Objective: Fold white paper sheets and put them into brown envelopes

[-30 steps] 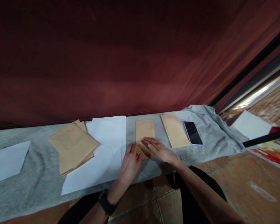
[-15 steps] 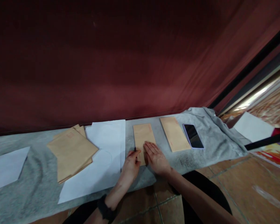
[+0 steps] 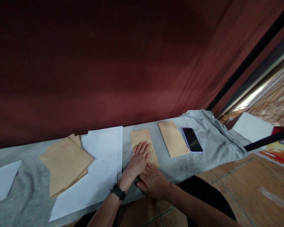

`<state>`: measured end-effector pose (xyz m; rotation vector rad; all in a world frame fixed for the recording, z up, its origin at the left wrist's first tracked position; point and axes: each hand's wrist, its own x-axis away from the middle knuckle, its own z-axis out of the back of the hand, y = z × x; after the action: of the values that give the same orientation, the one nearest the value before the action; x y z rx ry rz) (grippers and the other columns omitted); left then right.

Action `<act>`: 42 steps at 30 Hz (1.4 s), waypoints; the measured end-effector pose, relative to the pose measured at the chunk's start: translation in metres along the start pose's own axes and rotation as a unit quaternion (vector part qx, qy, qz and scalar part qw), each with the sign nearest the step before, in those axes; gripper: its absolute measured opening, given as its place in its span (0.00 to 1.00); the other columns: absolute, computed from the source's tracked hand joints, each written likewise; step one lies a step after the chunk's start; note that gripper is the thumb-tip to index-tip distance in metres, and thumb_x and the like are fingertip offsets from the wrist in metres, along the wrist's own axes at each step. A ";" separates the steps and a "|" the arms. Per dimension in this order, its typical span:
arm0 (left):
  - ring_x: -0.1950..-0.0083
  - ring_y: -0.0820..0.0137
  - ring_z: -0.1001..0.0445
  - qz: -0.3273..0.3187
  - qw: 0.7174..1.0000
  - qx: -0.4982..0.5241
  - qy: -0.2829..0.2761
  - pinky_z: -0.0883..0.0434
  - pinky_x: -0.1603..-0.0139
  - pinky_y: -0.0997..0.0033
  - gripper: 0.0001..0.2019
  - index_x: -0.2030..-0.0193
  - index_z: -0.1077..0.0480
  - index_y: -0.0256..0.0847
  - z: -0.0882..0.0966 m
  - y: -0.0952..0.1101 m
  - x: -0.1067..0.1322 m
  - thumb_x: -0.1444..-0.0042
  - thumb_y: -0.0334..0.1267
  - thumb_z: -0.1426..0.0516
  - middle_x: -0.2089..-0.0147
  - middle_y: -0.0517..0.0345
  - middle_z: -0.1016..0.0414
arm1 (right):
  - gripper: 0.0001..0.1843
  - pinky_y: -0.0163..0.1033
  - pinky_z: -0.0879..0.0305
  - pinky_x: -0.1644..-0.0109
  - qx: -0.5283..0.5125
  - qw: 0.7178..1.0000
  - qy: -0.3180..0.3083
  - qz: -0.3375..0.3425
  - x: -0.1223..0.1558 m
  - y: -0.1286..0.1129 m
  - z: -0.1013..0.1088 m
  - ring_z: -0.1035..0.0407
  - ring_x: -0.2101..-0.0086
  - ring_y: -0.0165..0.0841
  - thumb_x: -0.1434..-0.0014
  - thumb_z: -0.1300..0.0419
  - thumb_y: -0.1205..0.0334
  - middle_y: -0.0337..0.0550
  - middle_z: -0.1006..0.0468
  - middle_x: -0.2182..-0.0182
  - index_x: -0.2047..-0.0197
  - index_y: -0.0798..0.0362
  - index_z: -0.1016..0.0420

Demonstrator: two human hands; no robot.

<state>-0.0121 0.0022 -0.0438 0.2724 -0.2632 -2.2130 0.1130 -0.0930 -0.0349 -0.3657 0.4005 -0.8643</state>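
My left hand (image 3: 138,160) lies flat with fingers stretched out on a brown envelope (image 3: 143,140) that rests on the grey cloth (image 3: 198,159). A black band sits on that wrist. My right hand (image 3: 152,183) rests just below it at the near end of the same envelope, by the cloth's front edge, fingers curled downward. What its fingers hold, if anything, is hidden.
A second brown envelope (image 3: 172,142) and a dark phone (image 3: 192,139) lie to the right. White sheets (image 3: 97,170) and a stack of brown envelopes (image 3: 63,165) lie to the left. A dark red curtain (image 3: 109,63) hangs behind. Tiled floor shows at the lower right.
My left hand has moved up onto the envelope and flattened. My right hand has slid back toward me to the envelope's near end. The view shifted slightly.
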 end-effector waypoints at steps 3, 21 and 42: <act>0.23 0.60 0.50 0.011 0.999 -0.038 -0.003 0.49 0.25 0.48 0.25 0.27 0.43 0.45 0.001 -0.006 -0.014 0.30 0.42 0.55 0.24 0.55 0.45 | 0.21 0.44 0.43 0.31 -0.124 0.991 -0.029 0.047 -0.002 -0.002 0.019 0.32 0.40 0.35 0.32 0.43 0.54 0.46 0.22 0.42 0.40 0.51 0.26; 0.22 0.57 0.53 -0.044 0.997 -0.065 0.026 0.54 0.24 0.48 0.31 0.27 0.46 0.32 -0.017 0.031 0.002 0.33 0.45 0.51 0.24 0.41 0.47 | 0.22 0.39 0.34 0.64 -0.557 0.714 0.324 -0.275 -0.011 0.035 0.031 0.33 0.74 0.32 0.38 0.43 0.45 0.38 0.26 0.78 0.76 0.50 0.25; 0.24 0.57 0.48 -0.131 0.991 0.025 0.006 0.56 0.24 0.55 0.41 0.28 0.44 0.34 0.003 0.064 0.072 0.39 0.60 0.42 0.26 0.42 0.41 | 0.26 0.53 0.44 0.30 -0.383 0.873 0.172 -0.248 -0.008 0.049 0.034 0.34 0.38 0.40 0.31 0.53 0.43 0.46 0.26 0.39 0.43 0.48 0.24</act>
<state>-0.0080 -0.0929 -0.0306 0.3648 -0.2920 -2.4660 0.1562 -0.0522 -0.0269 -1.0936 1.0198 -1.2603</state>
